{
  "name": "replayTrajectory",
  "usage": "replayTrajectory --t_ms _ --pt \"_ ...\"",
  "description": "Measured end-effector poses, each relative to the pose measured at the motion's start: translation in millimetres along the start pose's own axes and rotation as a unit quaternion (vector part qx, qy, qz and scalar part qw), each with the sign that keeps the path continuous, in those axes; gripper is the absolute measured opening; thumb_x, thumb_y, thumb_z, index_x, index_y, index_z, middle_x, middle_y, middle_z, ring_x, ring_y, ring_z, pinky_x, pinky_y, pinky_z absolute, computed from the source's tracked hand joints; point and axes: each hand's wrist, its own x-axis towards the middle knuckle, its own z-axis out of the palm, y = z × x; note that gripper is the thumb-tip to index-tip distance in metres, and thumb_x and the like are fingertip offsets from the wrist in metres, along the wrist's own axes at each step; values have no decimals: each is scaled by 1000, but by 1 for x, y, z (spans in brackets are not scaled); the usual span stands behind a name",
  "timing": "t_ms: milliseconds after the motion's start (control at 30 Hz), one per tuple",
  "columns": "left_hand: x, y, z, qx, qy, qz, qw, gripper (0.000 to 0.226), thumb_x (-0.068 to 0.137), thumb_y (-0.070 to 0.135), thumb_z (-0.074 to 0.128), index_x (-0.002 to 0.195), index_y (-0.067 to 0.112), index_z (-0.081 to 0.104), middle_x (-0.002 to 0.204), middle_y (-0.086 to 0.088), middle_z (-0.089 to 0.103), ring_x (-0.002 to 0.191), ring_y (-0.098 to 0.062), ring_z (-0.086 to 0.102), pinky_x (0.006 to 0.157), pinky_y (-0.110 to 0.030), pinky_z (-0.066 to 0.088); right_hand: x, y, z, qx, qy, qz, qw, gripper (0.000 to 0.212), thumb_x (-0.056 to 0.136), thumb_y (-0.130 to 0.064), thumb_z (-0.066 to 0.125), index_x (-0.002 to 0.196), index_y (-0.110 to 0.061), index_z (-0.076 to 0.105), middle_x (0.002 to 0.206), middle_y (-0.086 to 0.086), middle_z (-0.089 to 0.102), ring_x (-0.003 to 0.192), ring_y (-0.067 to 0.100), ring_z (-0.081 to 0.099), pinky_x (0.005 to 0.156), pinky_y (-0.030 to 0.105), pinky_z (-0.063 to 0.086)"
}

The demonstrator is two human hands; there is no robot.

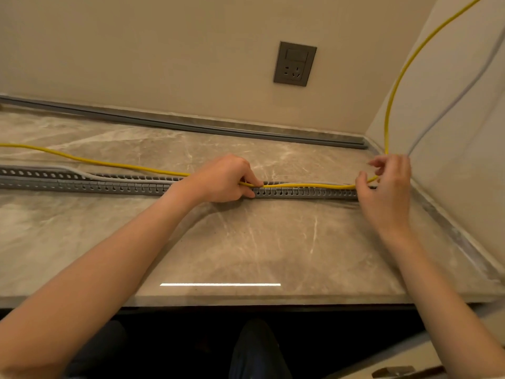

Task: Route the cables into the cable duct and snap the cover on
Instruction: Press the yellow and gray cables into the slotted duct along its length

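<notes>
Left hand point(224, 179) pinches the yellow cable point(306, 185) down onto the gray duct point(300, 191); right hand point(388, 187) pinches that cable at the duct's end. Cover point(191, 124) lies beyond both hands by the wall.

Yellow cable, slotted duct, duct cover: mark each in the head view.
yellow cable point(308, 185), head view, on the stretch lying along the duct between the two hands.
slotted duct point(300, 192), head view, on its near slotted wall.
duct cover point(191, 125), head view, mid-length, along the back wall.

No readable text, label, brand, number or sign shows on anything in view.
</notes>
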Motion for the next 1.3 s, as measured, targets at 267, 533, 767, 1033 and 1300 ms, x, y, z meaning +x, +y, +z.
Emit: replayTrajectory --t_ms 267,533,767,1033,1300 --pt "24 39 9 95 92 88 987 39 83 51 58 107 22 68 110 3 65 90 -17 62 64 -26 45 -2 14 5 35 -41 283 958 62 83 -25 67 122 11 35 130 25 35 129 35 30 105 33 28" --pt "74 93 34 175 61 174 967 35 93 38 47 110 13 65 112 -5 64 98 -27 60 66 -35 44 18 36 -3 166 -84 401 897 25 84 -31 62 84 -6 62 88 9 51 82 19 47 71 28 34" --pt "97 92 36 91 89 142 982 25 87 34 59 90 15 75 91 -4 71 83 -26 62 61 -32 44 22 42 -4 169 -77 414 891 18 79 -23 68 65 -12 62 68 7 55 64 16 49 61 30 38" --pt "98 88 50 70 140 114 981 31 87 38 55 87 16 76 88 0 72 80 -23 63 58 -28 42 42 54 -7 158 -153 385 896 14 87 -16 65 76 -10 60 70 6 51 61 12 45 56 25 33" --pt "98 89 52 105 141 135 975 34 87 30 46 81 11 73 80 -6 70 75 -27 60 56 -31 40 39 64 0 163 -125 386 899 25 84 -14 68 64 -19 55 64 2 54 59 12 48 56 24 37"
